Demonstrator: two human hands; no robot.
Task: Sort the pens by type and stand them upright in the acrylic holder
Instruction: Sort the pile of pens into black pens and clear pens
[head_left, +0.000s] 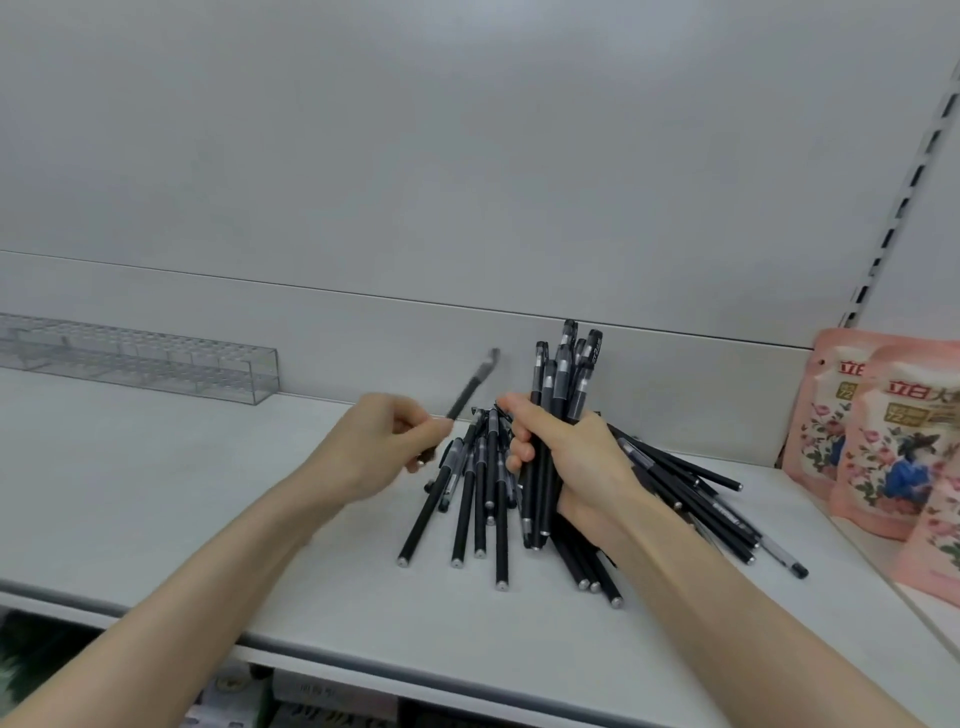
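– While the right hand (576, 467) grips a bundle of black pens (558, 410) upright, caps on top, its fingers (521, 451) wrapped tight round the barrels, the left hand (384, 447) pinches a single pen (470, 387) near its lower end between thumb and fingertips.

– How's that single pen sitting?

– It's tilted, top end leaning up and right toward the bundle, just clear of it. It's smeared with blur, so I can't tell you its type.

– And the ones nobody's holding?

– The loose pens (478, 499) lie heaped on the shelf (208, 493), right below and between the two hands. They're black barrels fanned toward the front edge, silver end caps facing us. More of the heap spreads out to the right behind the right wrist, and a clear-barrelled pen (779, 555) lies at its outer edge.

– Where's the holder?

– The acrylic holder (156, 364) sits well apart, far left at the back of the shelf. It's long and clear, split into many small cells, and set against the back panel (363, 208).

– Anything else?

– Pink pouches (883, 441) printed with flowers stand at the right end of the shelf, near the heap but not touching it. A slotted upright (904, 171) climbs the right side. Below the front edge there are goods on a lower shelf, too dark to make out.
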